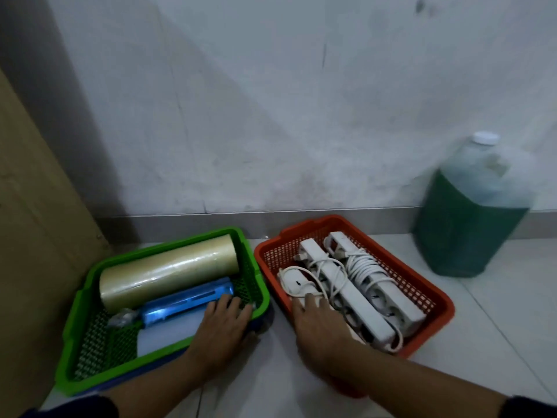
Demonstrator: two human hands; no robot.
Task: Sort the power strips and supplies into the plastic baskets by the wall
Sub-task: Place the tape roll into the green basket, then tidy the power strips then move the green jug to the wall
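Three white power strips (349, 294) with coiled cords lie side by side in the orange basket (434, 300) on the tiled floor (497, 312) by the wall (271, 116). The right hand (319, 324) reaches in, fingers straight and slightly spread, resting on the nearest strip. The left hand (223, 324) lies flat on the near right corner of the green basket (75, 327), fingers extended. That basket holds one clear film roll (168, 273), one blue roll (187, 303) and a white sheet (168, 333). One green jug (470, 224) stands to the right.
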